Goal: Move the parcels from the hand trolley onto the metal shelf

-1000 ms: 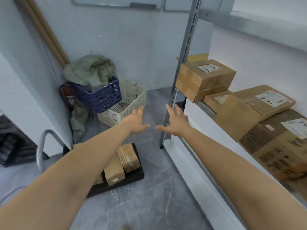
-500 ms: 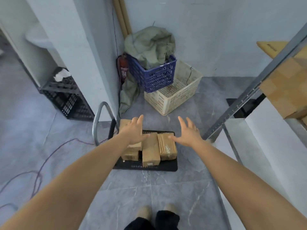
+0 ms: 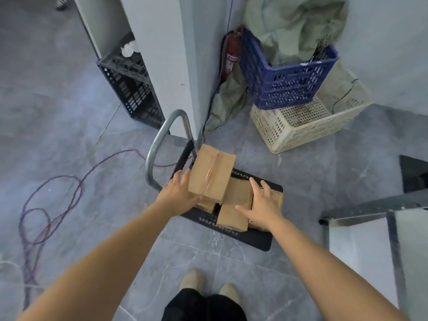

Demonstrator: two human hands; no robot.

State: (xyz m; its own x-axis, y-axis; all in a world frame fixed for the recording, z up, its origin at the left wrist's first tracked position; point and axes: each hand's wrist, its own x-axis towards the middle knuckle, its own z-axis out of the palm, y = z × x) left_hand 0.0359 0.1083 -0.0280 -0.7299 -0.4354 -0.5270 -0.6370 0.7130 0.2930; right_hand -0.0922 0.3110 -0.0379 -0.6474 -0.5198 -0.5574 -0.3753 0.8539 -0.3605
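Observation:
Several brown cardboard parcels lie on the black hand trolley (image 3: 260, 242), whose grey handle (image 3: 159, 140) rises at its left end. The top parcel (image 3: 212, 172) has tape along its middle and lies tilted on a lower one. My left hand (image 3: 179, 192) touches its left side with straight fingers. My right hand (image 3: 261, 208) is spread flat over a lower parcel (image 3: 234, 209) and another at the trolley's right end (image 3: 279, 196), which it mostly hides. Only a corner of the metal shelf (image 3: 361, 208) shows at the right edge.
A blue crate (image 3: 289, 84) with a green sack (image 3: 294, 26) sits in a cream basket (image 3: 308, 121) behind the trolley. A fire extinguisher (image 3: 232, 56) stands in the corner. A black crate (image 3: 132, 89) and a looped cable (image 3: 53, 198) lie to the left.
My view has swung from the shelf down to the trolley. Both hands have dropped onto the parcels: the left now touches the top parcel's side, the right is over the lower ones.

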